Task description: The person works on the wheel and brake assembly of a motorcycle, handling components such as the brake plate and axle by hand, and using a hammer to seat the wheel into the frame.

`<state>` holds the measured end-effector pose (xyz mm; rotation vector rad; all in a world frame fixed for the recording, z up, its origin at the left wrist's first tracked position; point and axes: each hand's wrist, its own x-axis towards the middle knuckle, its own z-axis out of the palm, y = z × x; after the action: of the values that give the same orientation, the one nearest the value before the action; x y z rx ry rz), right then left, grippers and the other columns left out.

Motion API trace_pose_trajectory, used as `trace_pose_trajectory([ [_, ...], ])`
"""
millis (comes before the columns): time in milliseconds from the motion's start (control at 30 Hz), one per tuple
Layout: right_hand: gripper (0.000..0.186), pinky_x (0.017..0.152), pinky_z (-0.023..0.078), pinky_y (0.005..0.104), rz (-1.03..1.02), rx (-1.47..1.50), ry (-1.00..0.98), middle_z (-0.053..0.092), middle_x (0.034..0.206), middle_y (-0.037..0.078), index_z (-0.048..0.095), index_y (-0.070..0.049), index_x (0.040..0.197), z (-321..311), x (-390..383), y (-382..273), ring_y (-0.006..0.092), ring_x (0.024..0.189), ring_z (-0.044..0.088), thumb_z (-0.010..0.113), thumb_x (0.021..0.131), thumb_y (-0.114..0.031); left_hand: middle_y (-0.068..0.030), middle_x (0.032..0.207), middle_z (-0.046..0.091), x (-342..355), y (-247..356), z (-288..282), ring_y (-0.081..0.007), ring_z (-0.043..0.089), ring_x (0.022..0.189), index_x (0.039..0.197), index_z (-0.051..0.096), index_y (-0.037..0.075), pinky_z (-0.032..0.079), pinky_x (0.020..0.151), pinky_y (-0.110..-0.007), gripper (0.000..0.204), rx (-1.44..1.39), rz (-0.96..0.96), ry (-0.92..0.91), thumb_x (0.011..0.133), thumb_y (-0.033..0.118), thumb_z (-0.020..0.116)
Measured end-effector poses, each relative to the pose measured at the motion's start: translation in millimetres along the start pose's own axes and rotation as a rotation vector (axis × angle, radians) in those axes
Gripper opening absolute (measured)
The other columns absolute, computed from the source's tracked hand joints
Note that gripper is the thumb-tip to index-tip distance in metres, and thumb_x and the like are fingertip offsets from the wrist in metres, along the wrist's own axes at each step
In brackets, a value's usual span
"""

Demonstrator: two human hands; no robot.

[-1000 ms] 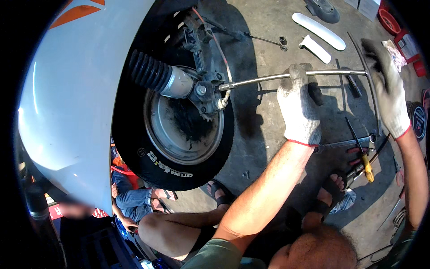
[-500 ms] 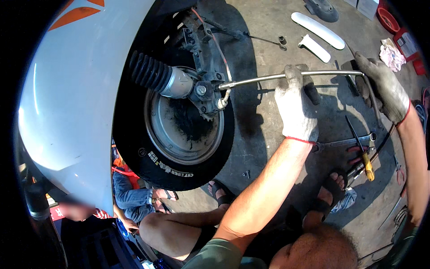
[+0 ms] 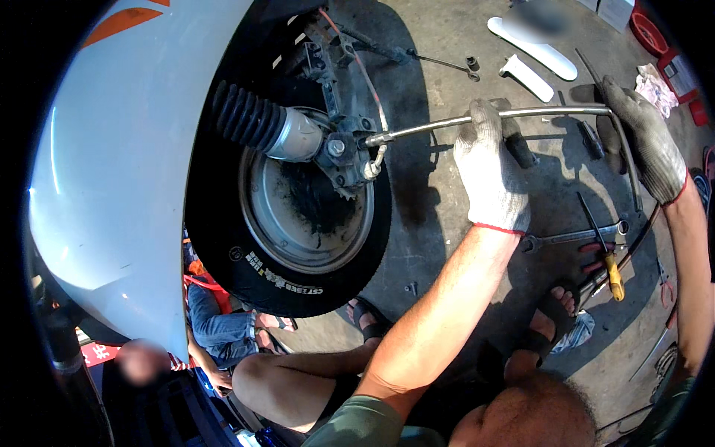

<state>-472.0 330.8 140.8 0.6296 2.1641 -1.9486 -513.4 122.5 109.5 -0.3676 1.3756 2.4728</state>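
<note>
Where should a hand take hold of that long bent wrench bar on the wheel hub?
On the bare straight shaft of the wrench bar, from above, as the left hand does, and at the far bend, where the right hand sits. The socket end is crowded by the hub.

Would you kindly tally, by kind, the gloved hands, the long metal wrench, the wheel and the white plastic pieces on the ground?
Gloved hands: 2, the left hand and right hand, both gripping the wrench
Long bent metal wrench: 1
Wheel with black tyre: 1
White plastic pieces: 2, long one and short one
Total: 6
</note>
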Motion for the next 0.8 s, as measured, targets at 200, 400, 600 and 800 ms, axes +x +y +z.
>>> trace_pose_trajectory([
  [200,0.033,0.101,0.046,0.0365,-1.011,-1.003,0.253,0.06,0.123,0.021,0.055,-0.002,0.129,-22,3,29,0.0296,0.119,0.058,0.05,0.097,-0.008,0.0014,0.06,0.047,0,-2,6,-0.0108,0.045,0.046,0.098,0.061,0.006,0.038,0.043,-0.026,0.03,0.024,0.008,0.038,0.101,0.035,0.053],
  [400,0.03,0.083,0.054,0.0327,-0.111,-0.203,-0.074,0.068,0.099,0.011,0.059,-0.002,0.122,-20,7,19,0.022,0.092,0.066,0.055,0.098,-0.019,0.0016,0.063,0.051,1,4,-6,-0.0096,0.047,0.048,0.096,0.061,0.007,0.038,0.043,-0.025,0.03,0.032,0.018,-0.012,0.101,0.036,0.053],
  [600,0.031,0.089,0.052,0.0331,-0.853,-0.79,0.225,0.065,0.109,0.016,0.058,-0.001,0.125,-22,4,40,0.0218,0.102,0.064,0.055,0.098,-0.018,0.0022,0.064,0.052,3,-5,4,-0.0088,0.046,0.048,0.096,0.061,0.008,0.037,0.042,-0.023,0.029,0.008,-0.005,0.032,0.102,0.035,0.051],
  [800,0.026,0.082,0.053,0.036,0.035,-0.306,-0.01,0.067,0.093,0.014,0.063,0.001,0.113,-5,-4,-4,0.0233,0.089,0.065,0.054,0.098,-0.018,0.0024,0.062,0.051,-8,20,1,-0.0084,0.046,0.046,0.103,0.062,0.005,0.037,0.041,-0.023,0.03,0.126,-0.025,0.095,0.102,0.033,0.05],
])
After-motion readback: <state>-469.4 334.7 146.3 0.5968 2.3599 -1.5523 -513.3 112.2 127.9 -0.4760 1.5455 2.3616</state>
